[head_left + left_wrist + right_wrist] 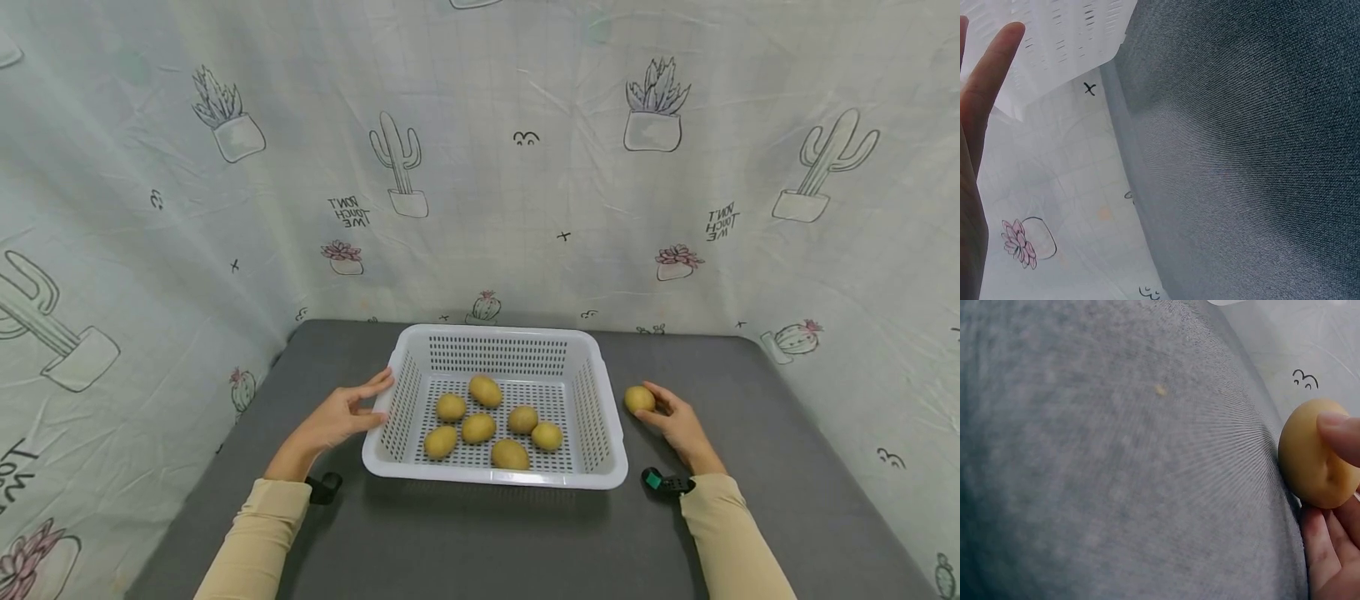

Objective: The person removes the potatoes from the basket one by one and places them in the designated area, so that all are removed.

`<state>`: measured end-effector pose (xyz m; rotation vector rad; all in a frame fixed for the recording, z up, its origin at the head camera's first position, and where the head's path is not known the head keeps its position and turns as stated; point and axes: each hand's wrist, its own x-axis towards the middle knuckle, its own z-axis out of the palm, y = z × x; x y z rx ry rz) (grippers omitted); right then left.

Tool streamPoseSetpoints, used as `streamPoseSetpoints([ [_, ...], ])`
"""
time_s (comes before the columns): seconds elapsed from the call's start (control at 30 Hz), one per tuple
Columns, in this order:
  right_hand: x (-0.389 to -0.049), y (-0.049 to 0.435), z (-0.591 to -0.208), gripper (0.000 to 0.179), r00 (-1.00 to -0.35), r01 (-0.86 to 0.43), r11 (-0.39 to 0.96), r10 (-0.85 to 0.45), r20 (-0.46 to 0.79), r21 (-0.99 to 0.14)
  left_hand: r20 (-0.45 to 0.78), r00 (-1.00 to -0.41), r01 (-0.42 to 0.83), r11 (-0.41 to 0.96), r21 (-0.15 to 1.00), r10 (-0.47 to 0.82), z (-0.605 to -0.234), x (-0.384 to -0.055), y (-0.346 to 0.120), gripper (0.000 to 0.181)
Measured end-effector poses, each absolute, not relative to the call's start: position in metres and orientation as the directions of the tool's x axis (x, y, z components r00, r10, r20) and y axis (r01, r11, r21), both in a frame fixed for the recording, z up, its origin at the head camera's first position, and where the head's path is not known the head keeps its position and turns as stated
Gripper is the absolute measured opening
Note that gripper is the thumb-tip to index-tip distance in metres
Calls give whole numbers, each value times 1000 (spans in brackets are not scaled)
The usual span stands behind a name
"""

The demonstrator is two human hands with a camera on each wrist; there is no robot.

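Fingers of the left hand stand apart from its thumb at the left rim of a white slotted basket holding 7 yellow-brown potatoes; right of it, the right hand pinches 1 smooth, rounded, dimpled yellow potato.

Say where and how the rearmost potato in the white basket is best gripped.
Probably across its narrower middle, thumb and fingers on opposite long sides, coming from above. The rearmost potato is a rounded oval lying lengthwise with nothing on top, while the walls of the white basket surround it.
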<state>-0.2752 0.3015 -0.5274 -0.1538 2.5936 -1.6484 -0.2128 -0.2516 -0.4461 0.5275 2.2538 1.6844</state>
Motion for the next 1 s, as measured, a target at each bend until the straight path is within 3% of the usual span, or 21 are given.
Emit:
streamPoseSetpoints([
  [0.6,-273,303,-523,75,-992,-6,370,-120,-42,-929,-13,-898,113,259,959,440,-446,-213,-251,71],
  [1.0,-267,304,-529,75,-997,-44,64,-63,40,-997,-12,-896,111,250,962,444,-444,-212,-251,71],
])
